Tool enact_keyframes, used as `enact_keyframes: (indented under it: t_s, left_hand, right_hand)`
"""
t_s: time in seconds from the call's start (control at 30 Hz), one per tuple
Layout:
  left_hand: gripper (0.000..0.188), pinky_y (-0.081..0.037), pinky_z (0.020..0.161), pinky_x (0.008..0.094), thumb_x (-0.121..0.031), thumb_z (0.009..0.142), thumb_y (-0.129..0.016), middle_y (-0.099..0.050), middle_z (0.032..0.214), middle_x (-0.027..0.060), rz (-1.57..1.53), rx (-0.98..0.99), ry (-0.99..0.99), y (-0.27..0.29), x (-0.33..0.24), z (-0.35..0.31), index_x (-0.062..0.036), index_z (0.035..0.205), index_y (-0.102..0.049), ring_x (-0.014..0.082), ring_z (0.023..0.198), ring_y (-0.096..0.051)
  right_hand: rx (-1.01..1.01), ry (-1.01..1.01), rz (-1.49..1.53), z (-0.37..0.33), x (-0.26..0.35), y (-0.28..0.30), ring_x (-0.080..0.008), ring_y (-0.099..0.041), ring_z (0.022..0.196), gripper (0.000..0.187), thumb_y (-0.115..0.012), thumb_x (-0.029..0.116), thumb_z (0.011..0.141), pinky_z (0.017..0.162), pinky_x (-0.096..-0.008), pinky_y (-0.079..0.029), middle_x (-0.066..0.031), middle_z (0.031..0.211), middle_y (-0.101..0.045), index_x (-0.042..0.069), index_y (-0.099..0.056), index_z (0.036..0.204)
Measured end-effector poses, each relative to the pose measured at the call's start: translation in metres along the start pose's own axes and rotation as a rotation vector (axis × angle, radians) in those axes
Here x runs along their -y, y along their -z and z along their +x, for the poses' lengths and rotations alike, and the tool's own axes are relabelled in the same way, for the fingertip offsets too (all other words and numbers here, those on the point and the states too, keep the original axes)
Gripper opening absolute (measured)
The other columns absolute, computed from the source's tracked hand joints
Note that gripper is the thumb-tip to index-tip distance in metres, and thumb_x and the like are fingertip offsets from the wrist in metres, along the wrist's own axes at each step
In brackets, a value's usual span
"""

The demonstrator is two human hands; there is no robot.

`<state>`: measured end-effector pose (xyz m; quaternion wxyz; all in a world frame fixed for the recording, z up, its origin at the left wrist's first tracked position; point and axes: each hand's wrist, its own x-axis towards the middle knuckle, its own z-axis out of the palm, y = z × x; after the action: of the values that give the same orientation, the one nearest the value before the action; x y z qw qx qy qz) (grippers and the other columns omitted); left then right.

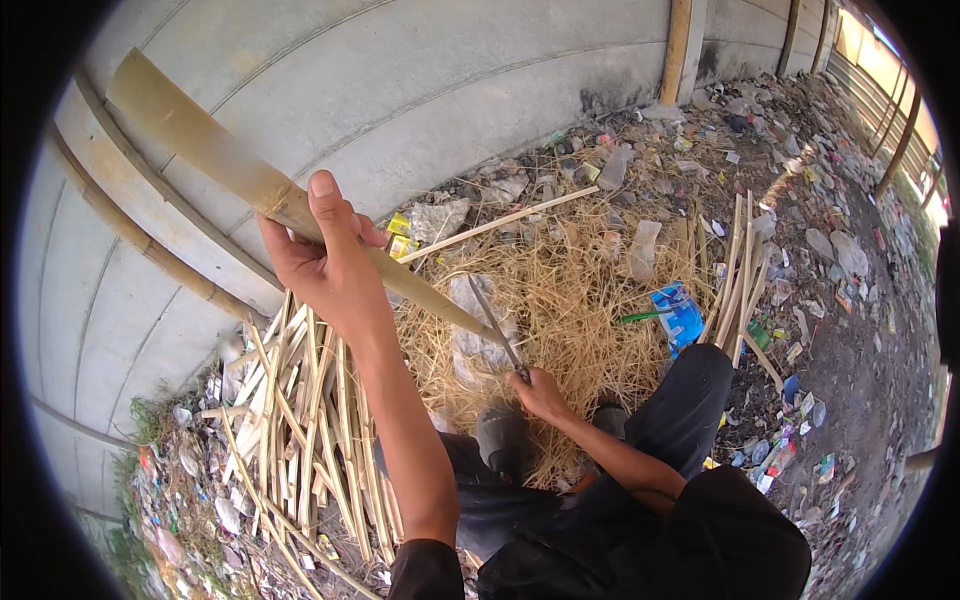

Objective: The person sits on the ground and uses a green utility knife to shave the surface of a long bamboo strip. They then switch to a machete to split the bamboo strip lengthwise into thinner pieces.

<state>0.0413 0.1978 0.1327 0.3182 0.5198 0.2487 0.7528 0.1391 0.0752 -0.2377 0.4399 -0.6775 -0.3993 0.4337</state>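
My left hand [325,250] is closed around a wide split bamboo piece [215,150], thumb raised along its upper side. The bamboo slants from the upper left down to the middle, its lower end over a pale stone block [480,340]. In my right hand [543,395] is the handle of a knife [490,310], its blade pointing up and away. The blade meets the lower end of the bamboo; whether it has cut in cannot be made out. Straw-like shavings [580,330] lie around the block and my shoes.
Many split bamboo strips [310,430] are heaped at my left; another bundle [738,270] lies at right. A single strip [510,222] lies beyond the stone. A blue plastic packet [680,315] touches the shavings. A concrete wall [420,90] runs along the far side, with litter strewn on the ground.
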Motion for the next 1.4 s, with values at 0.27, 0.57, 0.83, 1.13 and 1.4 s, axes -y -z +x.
enact_keyframes:
  t_s: [0.27, 0.57, 0.83, 1.13, 1.4]
  left_hand:
    - [0.028, -0.042, 0.055, 0.0262, -0.031, 0.113, -0.058, -0.05, 0.073, 0.0026, -0.125, 0.193, 0.065, 0.039, 0.037, -0.008, -0.0038, 0.108, -0.052, 0.0116, 0.059, -0.049]
    - [0.029, -0.036, 0.053, 0.0242, -0.032, 0.112, -0.059, -0.045, 0.071, 0.0003, -0.156, 0.145, 0.044, 0.039, 0.043, -0.007, -0.0053, 0.104, -0.05, 0.0077, 0.057, -0.041]
    - [0.034, -0.035, 0.052, 0.025, -0.036, 0.111, -0.062, -0.043, 0.07, -0.0007, -0.206, 0.134, 0.085, 0.017, 0.038, -0.018, -0.0058, 0.103, -0.05, 0.0073, 0.057, -0.041]
    - [0.037, -0.031, 0.048, 0.023, -0.04, 0.11, -0.063, -0.043, 0.069, -0.002, -0.186, 0.056, 0.048, 0.032, 0.032, -0.018, -0.0084, 0.097, -0.048, 0.0066, 0.054, -0.038]
    - [0.038, -0.023, 0.039, 0.0213, -0.044, 0.113, -0.052, -0.032, 0.062, -0.006, -0.316, -0.12, -0.135, 0.106, -0.071, 0.024, -0.0128, 0.094, -0.055, 0.0041, 0.046, -0.024]
  right_hand:
    - [-0.068, 0.219, 0.37, 0.007, 0.069, -0.007, -0.0172, -0.054, 0.05, 0.044, -0.061, 0.036, 0.107, 0.051, -0.0386, -0.044, -0.0043, 0.058, -0.056, 0.003, -0.06, 0.079]
    - [-0.061, 0.043, -0.326, 0.053, -0.037, -0.024, -0.0275, -0.058, 0.055, 0.048, -0.061, 0.037, 0.105, 0.058, -0.0454, -0.046, -0.0173, 0.063, -0.061, -0.008, -0.065, 0.089]
    - [-0.212, 0.164, -0.228, 0.051, -0.13, -0.027, -0.0295, -0.058, 0.053, 0.047, -0.062, 0.036, 0.102, 0.059, -0.0509, -0.045, -0.0164, 0.061, -0.06, -0.005, -0.064, 0.081]
    - [-0.117, -0.075, -0.293, 0.053, -0.128, -0.036, -0.0345, -0.065, 0.056, 0.049, -0.059, 0.039, 0.105, 0.056, -0.0521, -0.047, -0.0167, 0.061, -0.062, -0.004, -0.067, 0.081]
    - [-0.234, 0.302, -0.21, 0.033, -0.032, -0.032, -0.037, -0.065, 0.058, 0.037, -0.063, 0.028, 0.103, 0.056, -0.0524, -0.045, -0.0222, 0.065, -0.064, -0.004, -0.066, 0.086]
